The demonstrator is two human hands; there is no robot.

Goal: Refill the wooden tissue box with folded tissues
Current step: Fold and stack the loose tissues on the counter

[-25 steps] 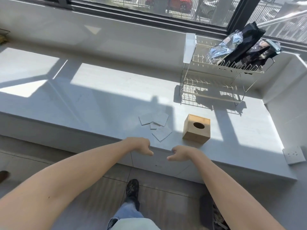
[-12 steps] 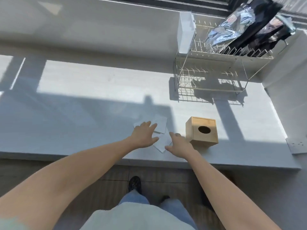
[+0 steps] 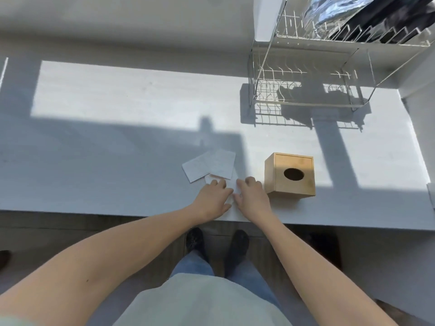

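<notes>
A wooden tissue box with an oval hole in its top stands on the white ledge. Left of it lie several folded white tissues, overlapping. My left hand and my right hand rest side by side on the nearest tissue, fingers spread and pressing on it; most of that tissue is hidden under them. My right hand is just left of the box, not touching it.
A wire dish rack holding dark and silvery packets stands behind the box at the back right. A white wall closes the ledge on the right. My feet stand on the floor below the ledge's front edge.
I have stepped closer and the view has tilted down. Both hands moved forward from the ledge's front edge onto the nearest tissue and came together.
</notes>
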